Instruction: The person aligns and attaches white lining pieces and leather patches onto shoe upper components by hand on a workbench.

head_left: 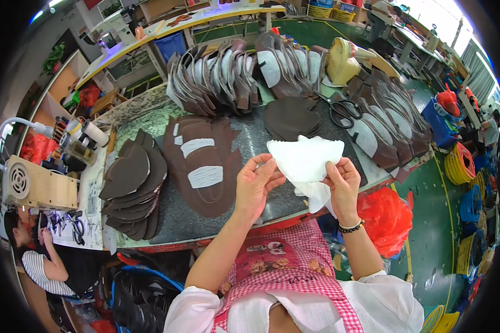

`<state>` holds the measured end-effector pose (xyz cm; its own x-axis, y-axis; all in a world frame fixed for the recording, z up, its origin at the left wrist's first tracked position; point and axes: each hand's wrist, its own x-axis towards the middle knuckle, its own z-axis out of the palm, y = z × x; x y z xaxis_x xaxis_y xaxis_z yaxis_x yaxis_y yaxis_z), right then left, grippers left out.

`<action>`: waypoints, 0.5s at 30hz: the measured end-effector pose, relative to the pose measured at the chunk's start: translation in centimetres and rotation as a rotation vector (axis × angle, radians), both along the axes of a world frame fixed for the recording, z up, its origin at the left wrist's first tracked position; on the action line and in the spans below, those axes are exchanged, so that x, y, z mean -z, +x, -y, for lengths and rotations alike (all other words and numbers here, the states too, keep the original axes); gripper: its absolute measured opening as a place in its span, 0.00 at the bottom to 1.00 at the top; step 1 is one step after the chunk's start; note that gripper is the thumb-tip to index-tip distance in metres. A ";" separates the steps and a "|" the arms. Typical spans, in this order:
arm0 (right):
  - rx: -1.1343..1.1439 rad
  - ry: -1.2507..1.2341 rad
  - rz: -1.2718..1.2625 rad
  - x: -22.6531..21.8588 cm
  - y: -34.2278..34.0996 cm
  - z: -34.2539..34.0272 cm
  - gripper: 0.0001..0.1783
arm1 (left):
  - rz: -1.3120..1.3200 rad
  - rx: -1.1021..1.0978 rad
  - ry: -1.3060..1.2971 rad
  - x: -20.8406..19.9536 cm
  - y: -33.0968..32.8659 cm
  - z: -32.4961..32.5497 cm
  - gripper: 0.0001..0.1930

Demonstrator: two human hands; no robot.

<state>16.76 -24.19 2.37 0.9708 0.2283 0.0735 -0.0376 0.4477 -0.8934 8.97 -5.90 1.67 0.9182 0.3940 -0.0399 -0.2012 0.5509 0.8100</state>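
Between my hands is a white cut fabric piece (305, 157) with a jagged edge, raised over the front of the worktable. My left hand (256, 184) pinches its left side between thumb and fingers. On the other side my right hand (343, 182) grips the right edge, and a loose white flap hangs down beside it. Nearest on the table lies a flat brown leather-like piece (205, 193) with pale patches stuck on it. A stack of rounded dark brown pieces (291, 117) and black-handled scissors (345, 113) lie just beyond the white piece.
More dark brown pieces (132, 188) are stacked at left. Bundles of layered brown and grey pieces (211, 77) line the back, with another bundle (386, 122) at right. A red plastic bag (386, 219) sits beside the table. At far left, a person (44, 261) works with their hands.
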 end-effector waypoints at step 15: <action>0.021 -0.779 1.066 -1.7 -3.4 -4.6 0.10 | -0.020 -0.137 0.218 -0.8 -3.0 0.2 0.09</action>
<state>13.38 -19.61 4.04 0.5232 0.5441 0.6559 0.8404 -0.2019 -0.5029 6.01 -6.08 2.46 0.8556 0.5160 0.0418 -0.2443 0.3312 0.9114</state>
